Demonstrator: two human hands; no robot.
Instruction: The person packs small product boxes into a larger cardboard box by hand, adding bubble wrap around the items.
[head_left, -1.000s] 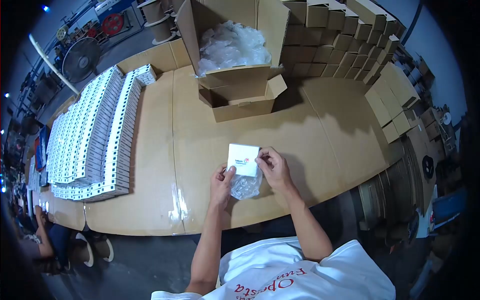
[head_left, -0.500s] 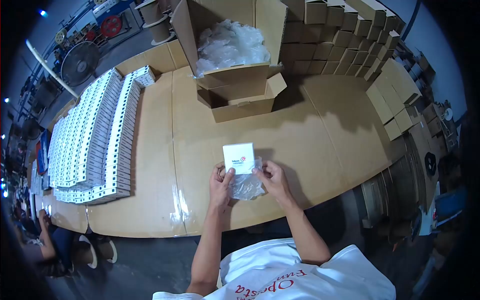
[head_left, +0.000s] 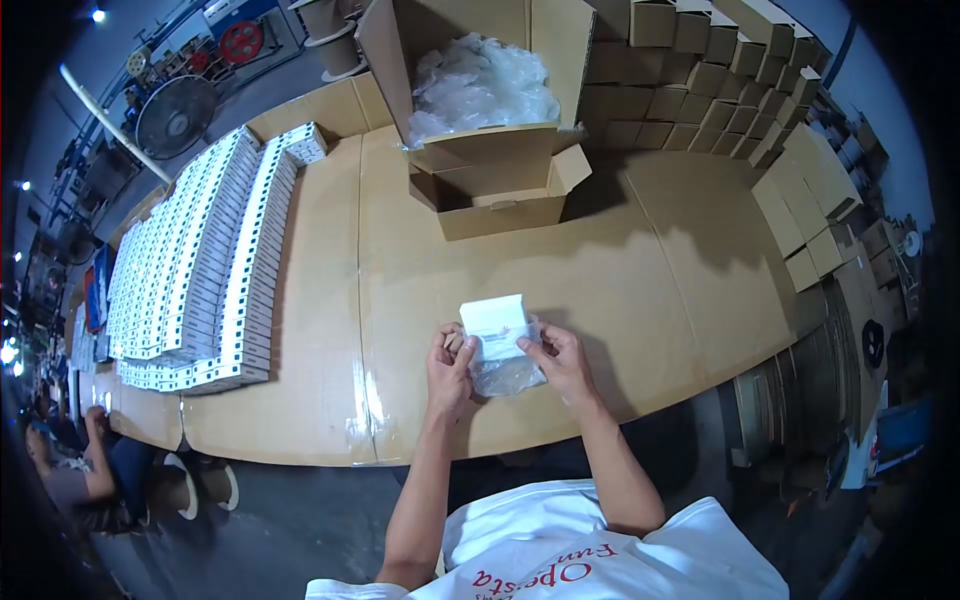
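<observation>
Head view only. Small white box held near front edge of table, about midway along it, lower end at mouth of clear plastic bag. Left hand pinched on bag's left side, fingers curled narrow; right hand gripping right side likewise. Open carton toward far edge; rows of white boxes along left edge.

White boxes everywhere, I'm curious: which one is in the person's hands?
The lone white box, held with a clear bag by the left hand and right hand; the rest sit in rows at left.
</observation>
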